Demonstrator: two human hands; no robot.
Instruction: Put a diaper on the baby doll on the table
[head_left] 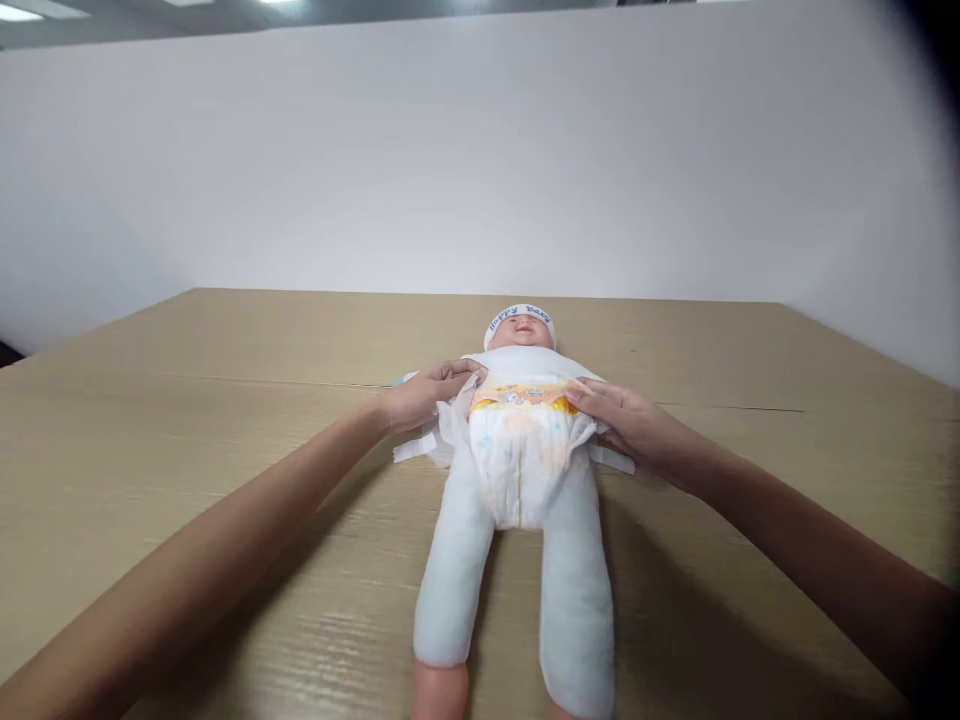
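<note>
Pale wood-grain laminate fills the lower half of the frame, a broad surface [150, 420] backed by a plain white wall [480, 150]. At the centre lies a baby doll [520, 440] on its back, head toward the wall and wearing a white cap [520, 316] with blue lettering, legs in white cloth running down to the bottom edge.

Round its waist sits a disposable diaper [519, 455], white with an orange-yellow printed band across the front. It looks light, soft and crinkly, likely to fold and slip under the fingers rather than hold a shape; the side tabs and the gathered edges at the hips seem the sensible places to take hold (the padded middle offers little to pinch).

Left hand [427, 393] rests at the doll's side, centre-left of the frame, fingers curled together onto the diaper's upper corner and the loose flap [420, 445] spreading beneath it. Right hand [626, 420], centre-right, lies flatter, fingers extended and pressed against the opposite waist edge, thumb side toward the printed band. Both hands touch the diaper, bracketing it from either side.
</note>
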